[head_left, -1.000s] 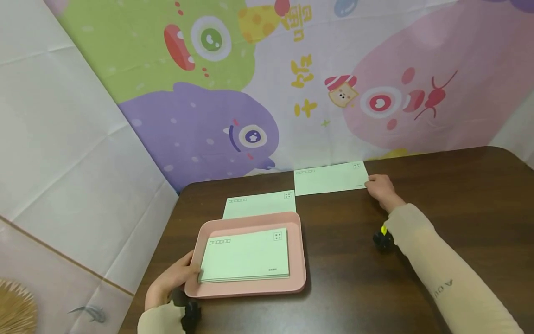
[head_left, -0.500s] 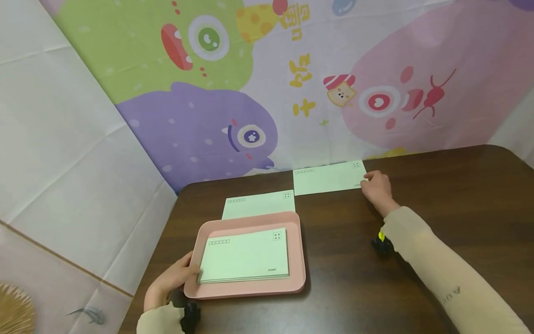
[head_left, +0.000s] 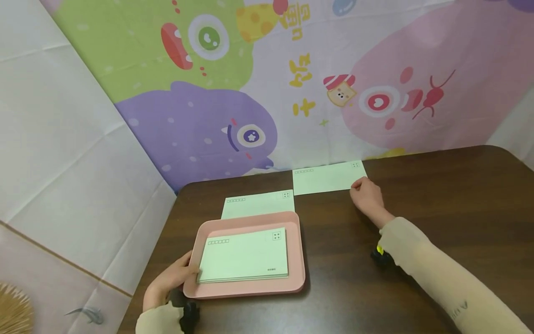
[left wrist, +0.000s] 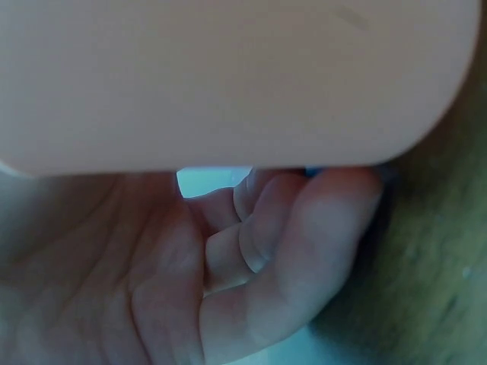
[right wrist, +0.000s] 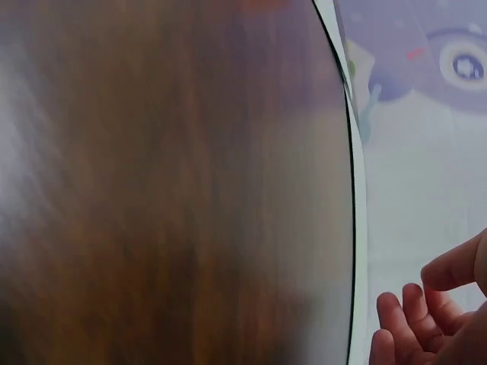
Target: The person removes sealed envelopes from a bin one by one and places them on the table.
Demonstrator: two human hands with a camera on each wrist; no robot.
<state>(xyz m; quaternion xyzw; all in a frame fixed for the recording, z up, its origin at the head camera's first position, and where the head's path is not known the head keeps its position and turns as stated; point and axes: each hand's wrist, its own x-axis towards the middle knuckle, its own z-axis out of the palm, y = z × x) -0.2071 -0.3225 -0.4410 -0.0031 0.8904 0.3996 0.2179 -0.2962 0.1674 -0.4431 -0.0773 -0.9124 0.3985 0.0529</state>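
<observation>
My left hand [head_left: 172, 277] grips a pink tray [head_left: 297, 260] at its left side, thumb over the rim. From below, the left wrist view has the tray underside [left wrist: 236, 84] above curled fingers [left wrist: 304, 258]. A stack of pale envelopes [head_left: 244, 255] lies in the tray. Behind it, another envelope [head_left: 258, 205] is partly covered by the tray. One more envelope [head_left: 325, 180] lies at the table's back edge. My right hand [head_left: 368, 198] is at its lower right corner, covering that part. In the right wrist view the right fingers [right wrist: 392, 315] are loosely bent, with nothing seen between them.
The dark wooden table [head_left: 450, 204] reaches back to a wall sheet [head_left: 308, 134] printed with cartoon monsters. White panels [head_left: 62, 139] stand on the left. Each wrist wears a black device, one by the right sleeve [head_left: 417, 250]. A straw-coloured fringed thing [head_left: 14, 308] shows at lower left.
My right hand has moved left and slightly toward me, from the back envelope's right edge to its lower right corner. The envelopes, tray and left hand stay in place.
</observation>
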